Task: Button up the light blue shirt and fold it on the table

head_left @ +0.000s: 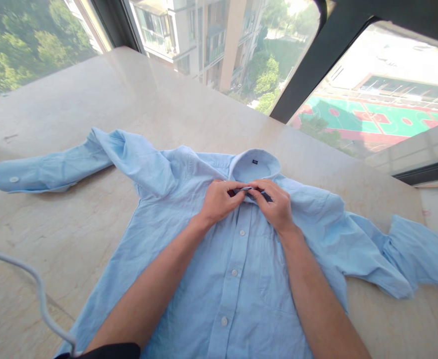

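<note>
A light blue button-up shirt lies front side up, its sleeves spread to both sides. At the front of the collar, my left hand pinches the shirt's edge between thumb and fingers. My right hand pinches the same spot from the other side, and the fingertips of both hands nearly meet. The button between them, if any, is hidden by the fingers. Below my hands, white buttons run down the front placket, which looks closed there. A small dark label shows inside the collar.
The shirt rests on a pale marble-like surface beside windows with dark frames. A white cable curves in at the lower left. The left-hand sleeve's cuff lies flat; the other sleeve is bunched near the right edge.
</note>
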Action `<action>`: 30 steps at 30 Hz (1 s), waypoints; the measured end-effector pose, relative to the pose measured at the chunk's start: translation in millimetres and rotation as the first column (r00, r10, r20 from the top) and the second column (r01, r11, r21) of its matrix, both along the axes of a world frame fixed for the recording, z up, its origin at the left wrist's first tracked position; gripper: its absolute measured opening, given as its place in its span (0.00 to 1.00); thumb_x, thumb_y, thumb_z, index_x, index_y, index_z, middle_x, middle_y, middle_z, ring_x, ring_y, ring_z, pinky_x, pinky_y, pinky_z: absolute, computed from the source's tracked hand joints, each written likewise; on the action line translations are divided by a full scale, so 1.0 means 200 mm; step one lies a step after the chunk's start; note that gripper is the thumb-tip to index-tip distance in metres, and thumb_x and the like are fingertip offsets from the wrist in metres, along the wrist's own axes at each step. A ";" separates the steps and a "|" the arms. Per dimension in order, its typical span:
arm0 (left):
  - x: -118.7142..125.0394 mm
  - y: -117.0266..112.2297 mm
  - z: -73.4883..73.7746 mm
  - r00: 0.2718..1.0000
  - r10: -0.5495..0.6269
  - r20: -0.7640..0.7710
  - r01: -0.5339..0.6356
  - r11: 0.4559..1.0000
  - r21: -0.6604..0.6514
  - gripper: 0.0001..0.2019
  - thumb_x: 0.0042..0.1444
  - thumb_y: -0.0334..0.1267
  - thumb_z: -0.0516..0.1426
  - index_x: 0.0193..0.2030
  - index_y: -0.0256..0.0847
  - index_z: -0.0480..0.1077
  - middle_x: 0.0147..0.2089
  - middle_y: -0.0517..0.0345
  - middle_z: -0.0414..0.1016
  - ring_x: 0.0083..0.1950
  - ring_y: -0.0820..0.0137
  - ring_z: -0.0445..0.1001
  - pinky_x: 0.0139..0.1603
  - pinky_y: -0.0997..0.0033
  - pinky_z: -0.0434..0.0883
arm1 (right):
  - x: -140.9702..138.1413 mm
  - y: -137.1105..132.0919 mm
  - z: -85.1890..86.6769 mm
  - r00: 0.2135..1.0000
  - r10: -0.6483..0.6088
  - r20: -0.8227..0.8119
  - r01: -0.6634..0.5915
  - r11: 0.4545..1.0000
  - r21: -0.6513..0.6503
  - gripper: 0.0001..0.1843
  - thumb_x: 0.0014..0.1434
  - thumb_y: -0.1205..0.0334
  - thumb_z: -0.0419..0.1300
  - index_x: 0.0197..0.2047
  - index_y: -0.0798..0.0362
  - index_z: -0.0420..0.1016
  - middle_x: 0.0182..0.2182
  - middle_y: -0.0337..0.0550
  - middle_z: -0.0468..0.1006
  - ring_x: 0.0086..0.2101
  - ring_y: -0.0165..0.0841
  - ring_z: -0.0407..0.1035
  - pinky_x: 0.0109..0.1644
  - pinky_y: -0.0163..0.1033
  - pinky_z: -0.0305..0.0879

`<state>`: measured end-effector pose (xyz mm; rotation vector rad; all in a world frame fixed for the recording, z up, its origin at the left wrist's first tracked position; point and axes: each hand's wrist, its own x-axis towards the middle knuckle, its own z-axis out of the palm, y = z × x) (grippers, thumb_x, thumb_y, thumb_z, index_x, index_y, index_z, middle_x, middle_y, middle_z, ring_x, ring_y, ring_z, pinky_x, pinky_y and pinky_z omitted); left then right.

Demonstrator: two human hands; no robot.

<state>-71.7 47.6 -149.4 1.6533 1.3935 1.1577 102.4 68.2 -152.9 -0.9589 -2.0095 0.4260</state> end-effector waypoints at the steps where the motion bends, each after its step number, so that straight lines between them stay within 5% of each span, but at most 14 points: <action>1: 0.00 0.00 0.00 1.000 -0.001 0.002 0.001 1.000 -0.010 0.12 0.54 0.28 0.60 0.41 0.44 0.83 0.31 0.60 0.83 0.29 0.73 0.75 0.37 0.73 0.70 | 0.00 0.00 0.00 1.000 0.000 0.001 0.000 1.000 -0.018 0.07 0.65 0.64 0.59 0.45 0.47 0.77 0.39 0.43 0.82 0.38 0.36 0.77 0.45 0.42 0.75; 7: 0.00 -0.01 0.01 1.000 -0.010 -0.011 0.010 1.000 -0.014 0.12 0.55 0.28 0.59 0.41 0.45 0.82 0.35 0.61 0.84 0.32 0.72 0.77 0.40 0.71 0.71 | 0.02 0.00 0.01 1.000 -0.009 -0.018 0.008 0.998 -0.061 0.11 0.62 0.63 0.61 0.48 0.48 0.77 0.37 0.42 0.82 0.32 0.33 0.76 0.41 0.40 0.75; 30: 0.01 -0.05 -0.03 0.986 0.013 -0.166 0.017 0.984 0.178 0.09 0.58 0.31 0.59 0.41 0.47 0.79 0.40 0.61 0.84 0.36 0.70 0.80 0.47 0.65 0.66 | -0.02 -0.03 0.02 0.997 -0.047 -0.054 0.049 0.998 0.042 0.12 0.58 0.71 0.57 0.42 0.49 0.75 0.35 0.41 0.80 0.33 0.34 0.74 0.40 0.41 0.73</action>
